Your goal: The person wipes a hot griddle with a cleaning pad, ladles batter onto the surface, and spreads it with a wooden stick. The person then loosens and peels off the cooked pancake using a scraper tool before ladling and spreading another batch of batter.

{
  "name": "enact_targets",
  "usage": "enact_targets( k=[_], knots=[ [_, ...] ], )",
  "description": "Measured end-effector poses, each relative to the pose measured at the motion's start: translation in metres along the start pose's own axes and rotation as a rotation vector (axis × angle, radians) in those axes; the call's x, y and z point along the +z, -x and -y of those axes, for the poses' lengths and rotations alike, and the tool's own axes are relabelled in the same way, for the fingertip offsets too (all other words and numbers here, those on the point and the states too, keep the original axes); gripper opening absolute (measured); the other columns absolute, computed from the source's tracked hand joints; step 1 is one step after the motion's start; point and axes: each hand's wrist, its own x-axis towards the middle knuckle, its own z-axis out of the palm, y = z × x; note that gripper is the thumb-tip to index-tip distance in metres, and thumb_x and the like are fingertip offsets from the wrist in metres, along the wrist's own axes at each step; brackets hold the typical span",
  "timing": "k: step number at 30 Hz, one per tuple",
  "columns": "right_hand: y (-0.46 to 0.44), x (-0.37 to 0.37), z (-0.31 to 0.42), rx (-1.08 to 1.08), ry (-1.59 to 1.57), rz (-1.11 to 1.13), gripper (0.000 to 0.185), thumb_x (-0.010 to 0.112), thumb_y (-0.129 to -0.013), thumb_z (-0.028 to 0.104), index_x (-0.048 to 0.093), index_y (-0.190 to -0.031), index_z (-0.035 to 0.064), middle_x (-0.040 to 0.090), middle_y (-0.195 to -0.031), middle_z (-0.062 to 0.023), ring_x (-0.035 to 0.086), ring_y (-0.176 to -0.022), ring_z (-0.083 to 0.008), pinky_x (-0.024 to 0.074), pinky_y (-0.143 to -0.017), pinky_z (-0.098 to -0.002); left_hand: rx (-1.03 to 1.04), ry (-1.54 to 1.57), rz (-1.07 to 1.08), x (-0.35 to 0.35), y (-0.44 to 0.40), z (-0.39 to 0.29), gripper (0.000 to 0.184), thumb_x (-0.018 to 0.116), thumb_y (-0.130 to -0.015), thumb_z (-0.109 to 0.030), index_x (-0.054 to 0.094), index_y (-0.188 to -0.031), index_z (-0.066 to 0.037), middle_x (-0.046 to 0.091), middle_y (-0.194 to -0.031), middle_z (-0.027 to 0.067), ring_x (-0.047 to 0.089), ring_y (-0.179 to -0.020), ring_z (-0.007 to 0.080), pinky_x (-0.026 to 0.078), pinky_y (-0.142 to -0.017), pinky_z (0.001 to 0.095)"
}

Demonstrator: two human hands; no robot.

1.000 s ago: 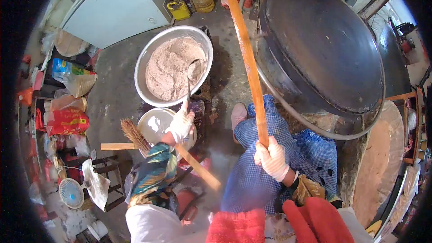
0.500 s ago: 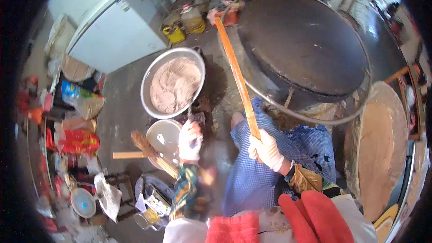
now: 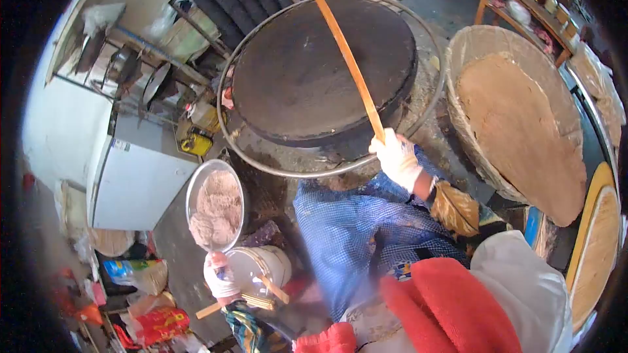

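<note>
My right hand (image 3: 398, 160), in a white glove, grips the lower end of a long flat wooden stick (image 3: 345, 49) that slants up across the large round dark griddle (image 3: 294, 72). My left hand (image 3: 221, 278), also gloved, is closed near the front rim of a metal bowl (image 3: 241, 212) of thick pinkish-brown batter (image 3: 219, 193). It holds a ladle whose handle is mostly hidden by the hand. A lump of batter (image 3: 212, 229) sits at the ladle's end, at the bowl's near side. Below the bowl stands a white bucket (image 3: 278, 263) with a wooden handle across it.
A metal ring (image 3: 288, 174) surrounds the griddle. At the right is a wide lined basin (image 3: 468, 91) with a brown mass inside. Round wooden boards (image 3: 598, 255) lean at the far right. A white cabinet (image 3: 134, 186) and yellow jug (image 3: 196, 142) stand at the left.
The view has swung right, bringing the griddle nearer the middle. My left hand has drawn back from the bowl, with batter lifted to its rim. My right hand still grips the stick, now over the griddle.
</note>
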Motion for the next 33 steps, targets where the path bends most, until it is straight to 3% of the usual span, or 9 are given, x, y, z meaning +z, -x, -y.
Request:
enact_targets(
  k=[3,5,8,11,17,19,21,27,33],
  knots=[
    [-0.013,0.011,-0.048,0.046,0.127,-0.054,0.012,0.058,-0.083,0.02,0.057,-0.088,0.0081,0.054,-0.084,-0.0155,0.057,-0.079,-0.0347,0.0463,-0.069,-0.0466,-0.192,0.274,0.155,0.01,-0.018,-0.023,0.018,0.039,-0.095,-0.009,0.045,-0.079,-0.005,0.044,-0.067,0.0014,0.041,-0.054,0.0074,0.041,-0.044,0.0191],
    [-0.021,-0.001,-0.059,-0.044,0.239,-0.099,0.013,0.056,-0.084,0.019,0.057,-0.088,0.0073,0.054,-0.083,-0.016,0.056,-0.083,-0.0351,0.0455,-0.073,-0.0473,-0.327,0.584,0.053,0.103,-0.001,-0.045,0.014,0.035,-0.094,-0.004,0.045,-0.087,0.001,0.042,-0.072,0.0018,0.036,-0.05,0.0059,0.04,-0.044,0.0187],
    [-0.033,-0.043,-0.061,0.009,0.327,0.037,0.024,0.052,-0.086,0.025,0.056,-0.093,0.0019,0.058,-0.094,-0.0201,0.055,-0.088,-0.0385,0.0454,-0.077,-0.0473,-0.194,0.147,0.112,0.18,0.013,-0.035,0.016,0.045,-0.094,-0.01,0.044,-0.109,-0.004,0.044,-0.074,0.0011,0.037,-0.049,0.0043,0.032,-0.037,0.0149],
    [-0.052,-0.049,-0.093,0.165,0.168,0.001,0.025,0.053,-0.087,0.026,0.055,-0.096,0.0026,0.057,-0.097,-0.0224,0.056,-0.089,-0.0395,0.0453,-0.078,-0.0474,-0.065,-0.17,0.198,0.247,0.023,0.0,0.058,0.055,-0.091,-0.015,0.027,-0.142,-0.009,0.045,-0.073,-0.0001,0.037,-0.046,0.0044,0.03,-0.033,0.0167],
    [-0.053,-0.042,-0.106,0.202,0.108,-0.056,0.032,0.054,-0.087,0.029,0.053,-0.097,-0.0013,0.056,-0.098,-0.0257,0.054,-0.094,-0.0416,0.043,-0.084,-0.0474,0.017,-0.642,0.354,0.321,0.036,0.096,0.066,0.055,-0.088,-0.005,0.026,-0.146,-0.016,0.048,-0.069,-0.0013,0.046,-0.05,0.0056,0.041,-0.042,0.0217],
    [-0.054,-0.047,-0.103,0.216,0.03,-0.047,0.032,0.054,-0.087,0.029,0.053,-0.097,-0.0018,0.056,-0.099,-0.0259,0.053,-0.097,-0.0417,0.0421,-0.085,-0.0478,0.889,-1.217,0.43,0.318,0.011,0.141,0.071,0.056,-0.084,0.0,0.027,-0.146,-0.019,0.05,-0.076,0.0026,0.053,-0.06,0.0142,0.047,-0.055,0.0286],
    [-0.055,-0.049,-0.105,0.204,0.036,-0.073,0.032,0.054,-0.087,0.028,0.053,-0.097,-0.002,0.056,-0.099,-0.0261,0.053,-0.097,-0.0417,0.0418,-0.085,-0.048,0.602,-1.433,0.452,0.317,0.012,0.154,0.077,0.057,-0.08,0.002,0.029,-0.145,-0.028,0.052,-0.084,0.0121,0.056,-0.067,0.0281,0.049,-0.064,0.0371],
    [-0.053,-0.046,-0.106,0.175,0.052,-0.082,0.033,0.054,-0.086,0.028,0.053,-0.095,-0.0027,0.055,-0.1,-0.0264,0.052,-0.098,-0.0418,0.0411,-0.087,-0.0478,0.522,-1.671,0.578,0.303,-0.005,0.171,0.076,0.056,-0.079,0.003,0.032,-0.144,-0.028,0.05,-0.08,0.0115,0.055,-0.066,0.0273,0.047,-0.062,0.0383],
    [-0.05,-0.038,-0.105,0.177,0.066,-0.108,0.031,0.057,-0.086,0.027,0.051,-0.095,-0.0023,0.054,-0.1,-0.0258,0.053,-0.095,-0.0402,0.0426,-0.084,-0.0458,0.611,-1.337,0.526,0.295,0.001,0.166,0.073,0.051,-0.078,0.009,0.04,-0.141,-0.027,0.051,-0.078,0.0063,0.052,-0.066,0.0204,0.048,-0.064,0.0331]
  ],
)
